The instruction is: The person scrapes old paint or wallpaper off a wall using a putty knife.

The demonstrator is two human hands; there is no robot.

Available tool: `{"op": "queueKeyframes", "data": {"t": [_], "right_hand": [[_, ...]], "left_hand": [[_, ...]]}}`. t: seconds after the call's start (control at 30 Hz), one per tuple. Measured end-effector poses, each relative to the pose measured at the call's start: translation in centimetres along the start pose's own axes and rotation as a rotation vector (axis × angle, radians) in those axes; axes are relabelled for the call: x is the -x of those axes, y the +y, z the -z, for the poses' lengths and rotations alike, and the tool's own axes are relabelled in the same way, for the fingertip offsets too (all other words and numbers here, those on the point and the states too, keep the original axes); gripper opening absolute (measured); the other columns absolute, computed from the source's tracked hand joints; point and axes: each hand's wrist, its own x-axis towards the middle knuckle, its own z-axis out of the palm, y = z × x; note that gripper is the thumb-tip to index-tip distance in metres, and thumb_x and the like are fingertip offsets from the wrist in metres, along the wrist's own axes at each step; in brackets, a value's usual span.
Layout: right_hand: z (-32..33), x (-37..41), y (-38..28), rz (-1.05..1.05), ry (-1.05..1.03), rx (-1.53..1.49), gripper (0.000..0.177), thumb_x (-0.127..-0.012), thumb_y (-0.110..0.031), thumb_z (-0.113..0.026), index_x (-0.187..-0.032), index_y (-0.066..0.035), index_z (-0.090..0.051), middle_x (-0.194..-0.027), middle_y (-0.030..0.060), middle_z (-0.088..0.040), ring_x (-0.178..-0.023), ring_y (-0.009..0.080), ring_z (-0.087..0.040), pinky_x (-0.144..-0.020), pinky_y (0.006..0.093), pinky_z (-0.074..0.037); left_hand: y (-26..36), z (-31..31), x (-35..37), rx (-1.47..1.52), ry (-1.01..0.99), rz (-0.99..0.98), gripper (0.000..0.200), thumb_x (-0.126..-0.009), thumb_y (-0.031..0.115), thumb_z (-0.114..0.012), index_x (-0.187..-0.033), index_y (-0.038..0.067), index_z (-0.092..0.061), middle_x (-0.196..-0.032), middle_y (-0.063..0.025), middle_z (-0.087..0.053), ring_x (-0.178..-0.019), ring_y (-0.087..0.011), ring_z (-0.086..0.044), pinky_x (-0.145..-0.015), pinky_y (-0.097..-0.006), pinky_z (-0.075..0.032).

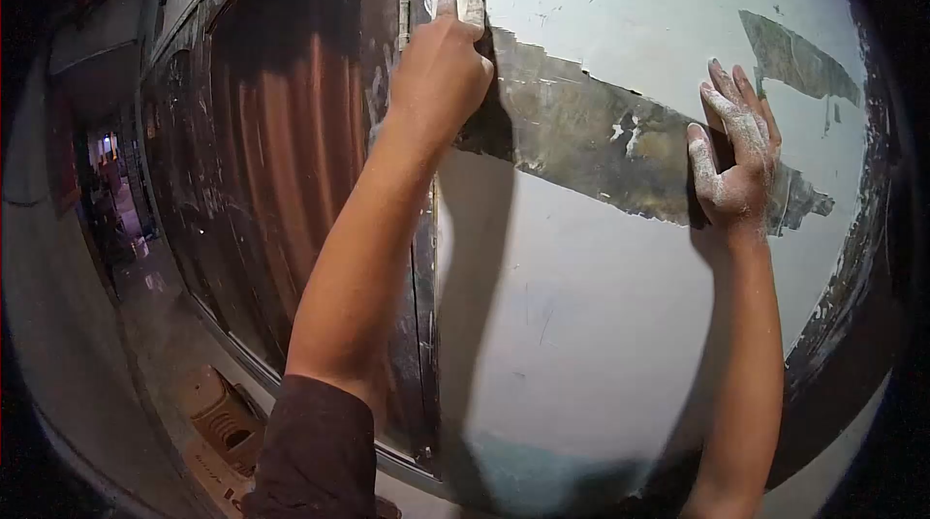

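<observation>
My left hand (441, 74) is closed around a scraper (471, 8), its index finger stretched along the pale, flat blade. The blade is against the upper left edge of a white-painted panel (591, 287), beside the dark frame. The scraper's handle is hidden in my palm. My right hand (744, 146), dusted with white powder, rests on the panel with its fingers apart and holds nothing. Between the hands runs a bare grey-brown strip (572, 127) with ragged paint edges. Another stripped patch (799, 59) shows at the upper right.
A dark wooden frame (421, 325) with a hinge (404, 20) borders the panel on the left. Beyond it is a dark glass pane (291, 132) with reddish-brown curtain folds. A brown plastic stool (228, 422) stands low at the left, by a narrow passage (145, 277).
</observation>
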Motion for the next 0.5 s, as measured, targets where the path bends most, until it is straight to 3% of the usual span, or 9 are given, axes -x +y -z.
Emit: {"op": "queueKeyframes", "data": {"t": [0.2,0.3,0.5], "right_hand": [[0.2,-0.1,-0.4,-0.032,-0.012,0.013,0.039,-0.085,-0.014,-0.073,-0.124,-0.015,-0.070,-0.148,-0.0004,-0.062,-0.147,0.0216,-0.047,-0.125,0.0470,-0.025],[0.2,0.0,-0.4,-0.026,-0.006,0.005,0.039,-0.085,-0.015,-0.073,-0.124,-0.015,-0.070,-0.148,-0.0012,-0.061,-0.147,0.0211,-0.047,-0.125,0.0469,-0.025],[0.1,0.0,-0.3,-0.023,-0.010,0.037,0.039,-0.085,-0.015,-0.072,-0.124,-0.015,-0.070,-0.148,-0.0006,-0.062,-0.147,0.0205,-0.046,-0.125,0.0466,-0.024]], "left_hand": [[-0.5,0.2,-2.6,-0.054,-0.067,0.035,0.029,-0.082,0.010,-0.064,-0.106,0.000,-0.077,-0.108,-0.0271,-0.072,-0.103,-0.0474,-0.068,-0.092,-0.0519,-0.056],[-0.9,0.2,-3.7,-0.087,-0.081,0.033,0.035,-0.083,0.012,-0.066,-0.116,0.005,-0.076,-0.112,-0.0260,-0.072,-0.107,-0.0449,-0.068,-0.095,-0.0512,-0.055],[-0.6,0.2,-5.2,-0.079,-0.023,0.009,0.034,-0.083,0.013,-0.068,-0.115,0.005,-0.076,-0.110,-0.0265,-0.072,-0.105,-0.0454,-0.069,-0.094,-0.0510,-0.056]]}}
